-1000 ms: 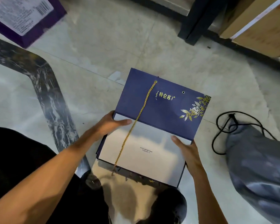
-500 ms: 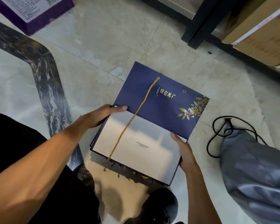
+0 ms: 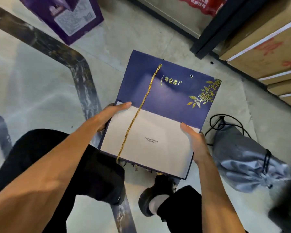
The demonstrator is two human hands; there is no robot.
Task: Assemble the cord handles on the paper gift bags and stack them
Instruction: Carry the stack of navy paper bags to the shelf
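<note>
The left hand [image 3: 111,113] grips the flat gift bag [image 3: 166,98] by its left edge, thumb on top. The right hand [image 3: 194,143] pinches the right edge likewise, holding it level at mid-frame above the floor [image 3: 141,31]. The gold cord [image 3: 141,108] trails from one hole (the other eyelet [image 3: 191,76] sits empty), so threading that end looks next.

cord [image 3: 138,111] on bag [image 3: 175,98] | pouch [image 3: 245,158] right of bag | box [image 3: 65,15] far left

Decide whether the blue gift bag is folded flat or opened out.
Folded flat: the gift bag is one thin panel, its white base folded over.
</note>
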